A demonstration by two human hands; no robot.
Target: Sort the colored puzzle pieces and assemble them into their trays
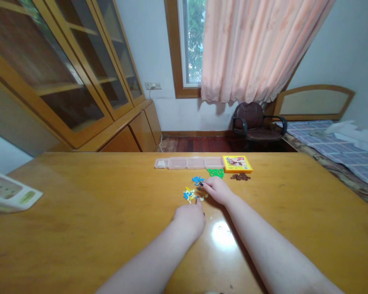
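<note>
My left hand [190,218] rests on the table with its index finger stretched out to the near edge of a mixed heap of small yellow, cream and blue pieces [189,195]. Its thumb stands apart, and nothing shows in its grasp. Dark nails show on both hands. My right hand [217,190] reaches in from the right, its fingertips drawn together beside a small group of blue pieces [198,179]. Whether a piece sits between those fingertips is too small to tell. Beyond the right hand lies a pile of green pieces [215,173]; brown pieces [241,177] are heaped farther right.
A row of clear plastic trays [178,163] lines the far part of the wooden table [79,228]. Right of it lies a yellow box [238,164]. At the left edge is a white, power-strip-like object [24,200]. A chair [254,122] stands beyond the table.
</note>
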